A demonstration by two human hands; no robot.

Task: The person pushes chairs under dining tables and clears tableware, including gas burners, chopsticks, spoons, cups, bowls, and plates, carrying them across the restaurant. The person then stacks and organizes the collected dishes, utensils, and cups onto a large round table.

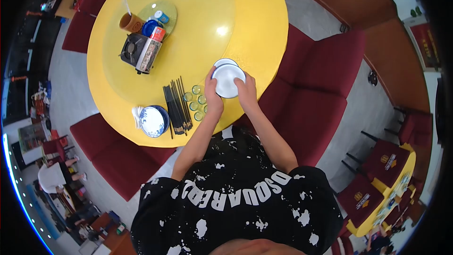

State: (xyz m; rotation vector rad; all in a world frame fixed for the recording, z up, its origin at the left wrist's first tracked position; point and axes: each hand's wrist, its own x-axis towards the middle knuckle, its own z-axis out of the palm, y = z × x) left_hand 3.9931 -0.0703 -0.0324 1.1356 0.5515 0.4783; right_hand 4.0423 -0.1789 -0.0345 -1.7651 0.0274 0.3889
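A white dish with a blue rim, overlapping another like it, is held over the near right part of the yellow round table. My left hand grips the dishes' left side, thumb on top. On the opposite side, my right hand clasps the rim, its thumb pressed on the white surface. Several small glasses stand just left of my left hand. Beside them lie black chopsticks. Further left are stacked blue-patterned plates and white spoons.
A portable gas stove, a brown cup, a blue dish and a can are grouped at the far left. Maroon chairs surround the table. Another person is in the left background.
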